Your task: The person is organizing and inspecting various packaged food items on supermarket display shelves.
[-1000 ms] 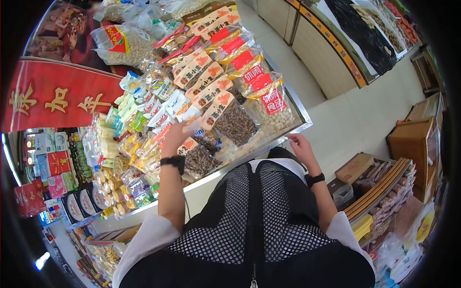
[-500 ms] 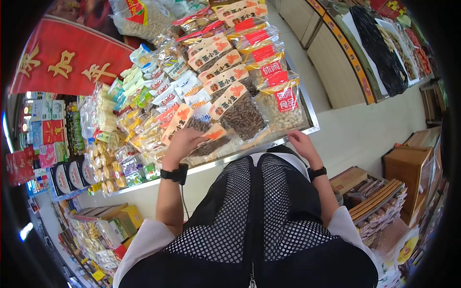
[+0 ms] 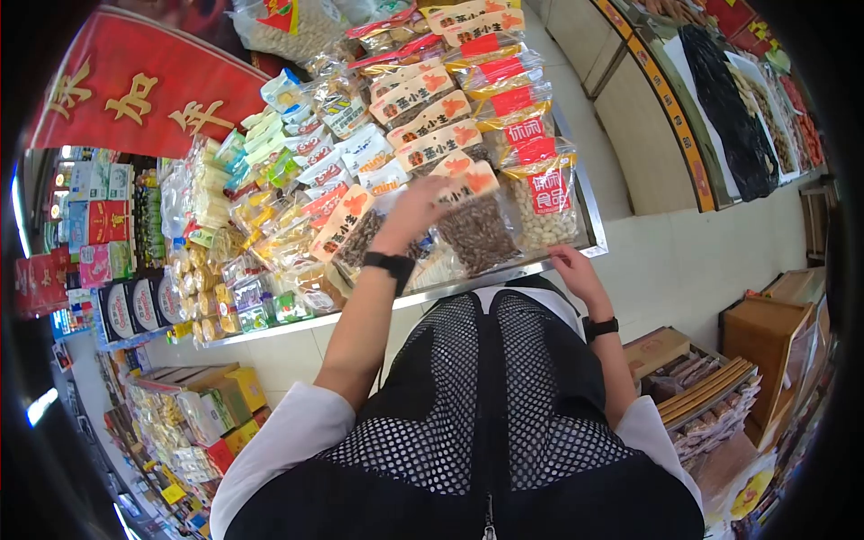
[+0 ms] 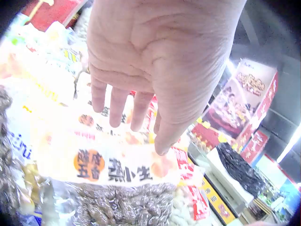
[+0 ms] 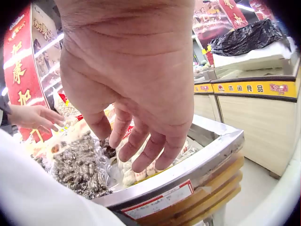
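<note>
With left hand (image 3: pixel 412 213) open, fingers extended, reaching over dark-filled packet (image 3: pixel 477 238) inside the desk's near rim (image 3: pixel 531 267); contact unclear. With right hand (image 3: pixel 580 275) loosely bent, apparently empty, near that rim. From dragging slick plastic carelessly, possible spill nearward or snag on pale nut packet (image 3: pixel 542 216) to the right.

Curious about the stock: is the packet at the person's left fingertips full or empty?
Full-looking: dark pieces crowd the clear part of the packet, below its pale printed label.
</note>
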Demonstrator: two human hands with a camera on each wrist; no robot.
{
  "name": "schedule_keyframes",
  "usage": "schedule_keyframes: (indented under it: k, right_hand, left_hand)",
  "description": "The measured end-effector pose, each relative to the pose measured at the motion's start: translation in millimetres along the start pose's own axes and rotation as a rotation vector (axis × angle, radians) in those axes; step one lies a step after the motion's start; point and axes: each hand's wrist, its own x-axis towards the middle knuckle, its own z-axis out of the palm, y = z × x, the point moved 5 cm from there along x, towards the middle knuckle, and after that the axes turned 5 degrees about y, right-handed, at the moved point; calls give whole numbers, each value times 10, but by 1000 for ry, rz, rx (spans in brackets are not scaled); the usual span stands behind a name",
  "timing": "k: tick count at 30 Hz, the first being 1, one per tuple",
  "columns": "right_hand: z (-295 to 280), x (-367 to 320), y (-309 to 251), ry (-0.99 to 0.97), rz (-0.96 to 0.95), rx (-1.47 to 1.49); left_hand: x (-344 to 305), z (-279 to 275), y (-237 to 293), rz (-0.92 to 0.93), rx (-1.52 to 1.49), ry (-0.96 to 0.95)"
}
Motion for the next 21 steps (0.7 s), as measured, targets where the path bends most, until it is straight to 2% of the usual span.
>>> schedule_keyframes:
  k: [1,3,5,9,11,12,14,15,16,18,19,21]
  right_hand:
    - [-16,-34,-5,3,6,21]
    - [-20,-84,35,1,34,-4]
    - [7,-135,118,-36,56,-10]
    - [66,-223,87,-34,92,-29]
    - [62,-266,54,-12,50,2]
    - [59,-290,43,-8,54,0]
    - [38,-303,5,1,56,-6]
    - [27,-323,-5,7,61,-9]
    - [14,-348,-3,14,78,-11]
    - [-24,-372,30,33,101,-14]
    - [-30,-401,65,51,98,6]
    - [-12,-488,158,77,114,21]
  left_hand:
    - [-50,-147,-206,-22,118,21]
    - [-267,-493,-617,-224,339,169]
    - [-585,-711,-1101,-383,505,176]
    - [-889,-903,-1568,-426,492,52]
    - [-982,-897,-1781,-740,86,84]
    - [-957,-936,-1696,-738,82,80]
    - [-912,-888,-1429,-707,111,-351]
    - [-904,-859,-1373,-600,214,-334]
    - [-937,-893,-1211,-596,209,-339]
    - [-873,-1088,-526,-303,267,-394]
    - [-891,-1136,-275,-297,261,-404]
    - [-865,-1188,297,-147,96,-346]
